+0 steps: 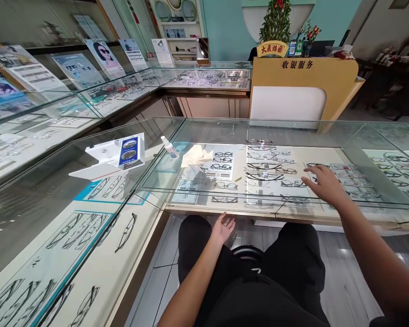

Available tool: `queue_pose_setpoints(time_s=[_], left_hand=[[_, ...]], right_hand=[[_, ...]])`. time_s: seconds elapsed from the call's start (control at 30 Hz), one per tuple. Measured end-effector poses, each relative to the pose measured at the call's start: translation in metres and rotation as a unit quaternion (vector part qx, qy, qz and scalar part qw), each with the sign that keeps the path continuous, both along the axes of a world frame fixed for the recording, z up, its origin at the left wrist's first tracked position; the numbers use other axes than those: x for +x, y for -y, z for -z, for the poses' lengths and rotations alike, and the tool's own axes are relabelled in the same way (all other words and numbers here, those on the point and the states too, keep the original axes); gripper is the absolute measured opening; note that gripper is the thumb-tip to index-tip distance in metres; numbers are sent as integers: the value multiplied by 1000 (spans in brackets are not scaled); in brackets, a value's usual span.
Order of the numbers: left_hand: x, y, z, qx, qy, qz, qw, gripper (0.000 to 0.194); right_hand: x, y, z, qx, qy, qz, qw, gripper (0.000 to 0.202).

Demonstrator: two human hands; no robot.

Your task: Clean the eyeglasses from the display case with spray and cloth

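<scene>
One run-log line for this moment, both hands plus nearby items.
left hand: open, near counter front edge | right hand: open, over counter glass | bottle: near cloth

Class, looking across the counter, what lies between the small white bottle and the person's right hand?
In the head view, a crumpled cream cloth lies nearest the bottle; several eyeglasses follow towards the right hand.

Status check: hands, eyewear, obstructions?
Left hand empty, near counter front edge. Right hand open above the glass top, contact unclear. Black-framed eyeglasses unheld, left of right hand. Cloth and bottle farther left, clear of both hands.
</scene>
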State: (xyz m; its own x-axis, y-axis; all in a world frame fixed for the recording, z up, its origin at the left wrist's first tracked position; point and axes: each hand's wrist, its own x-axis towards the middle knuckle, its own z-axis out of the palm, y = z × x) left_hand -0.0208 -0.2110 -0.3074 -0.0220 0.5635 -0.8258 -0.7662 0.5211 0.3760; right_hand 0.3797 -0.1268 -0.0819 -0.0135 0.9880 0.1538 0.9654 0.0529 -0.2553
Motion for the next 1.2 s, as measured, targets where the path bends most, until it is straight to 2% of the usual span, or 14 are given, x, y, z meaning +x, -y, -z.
queue_pose_setpoints(time_s=[0.07,0.17,0.37,0.5,0.6,0.7,0.73,0.8,0.83,0.87,0.97,1.0,1.07,1.2], left_hand=[[4,-9,6,-3,1,-5,1000,21],[9,-14,14,-1,-14,-6,1000,24],[6,-2,12,3,-41,23,999,27],[3,27,1,-7,-60,49,997,24],[-3,63,-19,-28,-79,86,993,13],[-19,101,-72,-4,-79,195,978,18],[-27,110,-99,92,-87,335,934,22],[-43,116,-166,280,-91,579,761,25],[-49,113,-201,339,-117,651,669,24],[-53,106,-236,383,-153,694,591,21],[-46,64,-318,468,-260,688,490,21],[-38,45,-334,483,-309,680,458,21],[-15,1,-348,512,-421,634,399,24],[36,-89,-329,538,-577,549,277,25]], right_hand=[[12,19,21,36,2,19,999,57],[15,34,34,71,1,31,997,59],[7,39,31,59,6,56,997,62],[9,39,31,65,4,52,997,63],[10,38,33,82,5,49,995,62],[9,37,34,101,3,48,994,57],[8,36,33,104,2,51,993,56],[5,35,32,105,-1,58,993,55],[4,35,31,104,-2,60,993,54],[4,35,30,104,-4,61,993,54],[3,36,29,104,-8,59,993,52],[3,36,29,106,-12,58,993,51],[5,37,30,114,-22,56,992,48],[10,35,33,125,-40,42,991,43]])
